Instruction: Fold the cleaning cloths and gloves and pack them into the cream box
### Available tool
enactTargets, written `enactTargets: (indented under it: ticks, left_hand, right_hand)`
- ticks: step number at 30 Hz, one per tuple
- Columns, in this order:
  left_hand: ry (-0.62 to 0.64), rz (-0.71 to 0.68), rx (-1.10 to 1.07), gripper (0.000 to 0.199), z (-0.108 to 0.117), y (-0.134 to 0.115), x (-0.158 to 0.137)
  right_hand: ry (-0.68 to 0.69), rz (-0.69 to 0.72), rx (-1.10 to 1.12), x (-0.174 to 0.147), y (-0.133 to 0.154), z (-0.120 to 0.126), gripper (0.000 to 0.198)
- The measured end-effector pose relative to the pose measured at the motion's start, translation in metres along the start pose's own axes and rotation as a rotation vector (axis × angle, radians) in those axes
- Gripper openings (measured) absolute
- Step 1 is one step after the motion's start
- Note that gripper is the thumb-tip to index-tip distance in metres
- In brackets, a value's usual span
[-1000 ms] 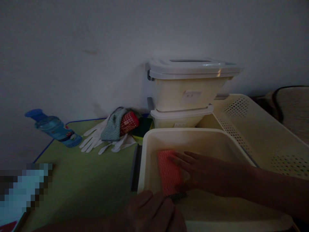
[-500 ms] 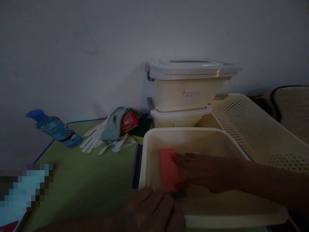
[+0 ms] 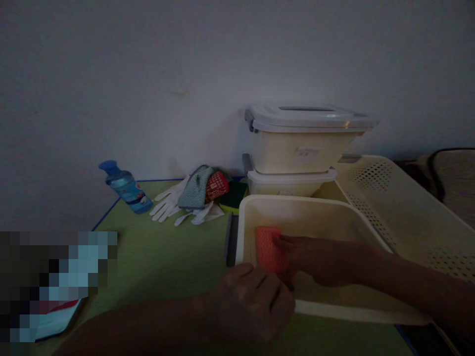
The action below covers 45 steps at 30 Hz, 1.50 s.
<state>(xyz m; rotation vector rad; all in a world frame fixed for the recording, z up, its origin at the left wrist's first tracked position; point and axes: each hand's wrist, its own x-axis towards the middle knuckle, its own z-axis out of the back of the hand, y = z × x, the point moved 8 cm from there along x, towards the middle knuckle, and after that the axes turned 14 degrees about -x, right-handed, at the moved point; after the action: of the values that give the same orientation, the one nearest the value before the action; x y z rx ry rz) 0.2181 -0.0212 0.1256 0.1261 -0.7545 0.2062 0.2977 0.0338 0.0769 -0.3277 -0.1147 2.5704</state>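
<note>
A cream plastic storage bin (image 3: 297,199) stands open in front of me on the green tabletop. My left hand (image 3: 260,301) is closed over its near left rim, knuckles up. Inside the bin, my right hand (image 3: 308,257) reaches in from the right and holds a coral-red textured cleaning cloth (image 3: 269,247) against the inner surface at the left end. The fingertips lie over the cloth's right edge. Its near end is hidden behind my left hand. A grey latch (image 3: 231,240) hangs on the bin's left side.
Two lidded bins (image 3: 297,151) are stacked behind. A large perforated basket (image 3: 411,207) lies at right. White gloves (image 3: 168,202), a grey-green cloth (image 3: 195,190), a red patterned item (image 3: 217,185), a green-yellow sponge (image 3: 233,197) and a blue bottle (image 3: 128,190) sit near the wall.
The view has swung left, so everything appears shifted to the right. My left hand stays on the rim, and my right hand remains on the cloth at the bin's left end.
</note>
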Motion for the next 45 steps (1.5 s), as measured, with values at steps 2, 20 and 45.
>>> enactTargets:
  ticks: [2,20,45]
  left_hand:
    - [0.001,0.001,0.033,0.012,0.000,0.000,-0.001]
    - [-0.064,0.016,-0.057,0.046,-0.016,0.017,0.011]
    - [-0.403,1.105,-0.334,0.018,-0.002,0.235,-0.179]
  right_hand:
    - [-0.022,-0.004,-0.074,-0.002,0.004,0.005,0.036]
    - [-0.465,-0.417,-0.320,-0.007,0.055,0.139,0.034]
    - [-0.615,-0.468,0.474,0.160,0.044,-0.009,0.023]
